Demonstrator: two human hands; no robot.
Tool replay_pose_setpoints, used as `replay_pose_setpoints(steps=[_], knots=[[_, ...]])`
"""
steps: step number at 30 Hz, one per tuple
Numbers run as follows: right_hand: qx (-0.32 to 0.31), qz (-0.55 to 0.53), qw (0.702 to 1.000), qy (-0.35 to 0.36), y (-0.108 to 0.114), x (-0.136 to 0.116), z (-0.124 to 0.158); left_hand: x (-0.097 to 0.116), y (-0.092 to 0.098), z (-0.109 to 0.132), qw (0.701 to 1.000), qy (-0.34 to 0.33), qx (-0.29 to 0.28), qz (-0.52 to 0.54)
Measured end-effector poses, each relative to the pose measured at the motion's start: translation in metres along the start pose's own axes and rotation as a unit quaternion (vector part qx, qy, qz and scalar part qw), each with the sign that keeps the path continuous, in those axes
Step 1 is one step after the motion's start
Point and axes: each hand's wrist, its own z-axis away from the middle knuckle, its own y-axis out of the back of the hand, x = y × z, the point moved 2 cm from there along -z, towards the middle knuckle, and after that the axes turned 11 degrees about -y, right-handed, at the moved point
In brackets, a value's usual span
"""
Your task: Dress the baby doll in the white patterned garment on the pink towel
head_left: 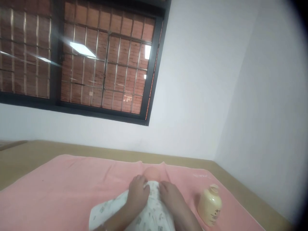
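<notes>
A white cloth garment (151, 208) with a small scattered print lies at the bottom centre, with one part spread out to the left. Past its upper edge shows a smooth, rounded pinkish shape (152, 173), which looks like a doll's head; no more of it can be seen. My left hand (139, 192) has its fingers curled on the cloth's upper left edge, thumb towards the middle. On the opposite side, my right hand (170, 196) grips the upper right edge, its fingertips partly hidden and slightly blurred.
Under everything lies a pink towel (72, 189) with a few creases, on a tan tabletop (96, 149). A cream bottle (209, 207) with dark lettering stands to the right of my right hand. Behind the table are a white wall (192, 80) and a barred window (103, 64).
</notes>
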Motion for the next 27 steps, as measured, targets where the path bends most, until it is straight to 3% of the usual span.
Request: replay_pose_setpoints(steps=[2,5,12,21,23,27], knots=[[-0.006,-0.004,0.999,-0.052,-0.003,0.008,-0.008,-0.003,-0.008,-0.007,0.996,0.043,-0.036,-0.065],[-0.035,0.001,0.997,-0.073,-0.016,0.013,-0.017,-0.005,-0.017,-0.008,0.991,0.061,-0.063,-0.103],[-0.078,-0.009,0.992,-0.1,-0.027,0.004,-0.031,-0.009,-0.02,-0.011,0.981,0.108,-0.15,-0.054],[0.057,0.127,0.986,-0.089,-0.028,-0.013,-0.022,-0.018,-0.026,-0.008,0.977,0.154,-0.135,-0.06],[0.048,0.117,0.988,-0.086,-0.027,-0.011,-0.024,-0.016,-0.026,-0.006,0.981,0.129,-0.113,-0.091],[-0.048,0.06,0.992,-0.098,-0.027,0.003,-0.03,-0.01,-0.028,-0.003,0.988,0.039,-0.049,-0.144]])
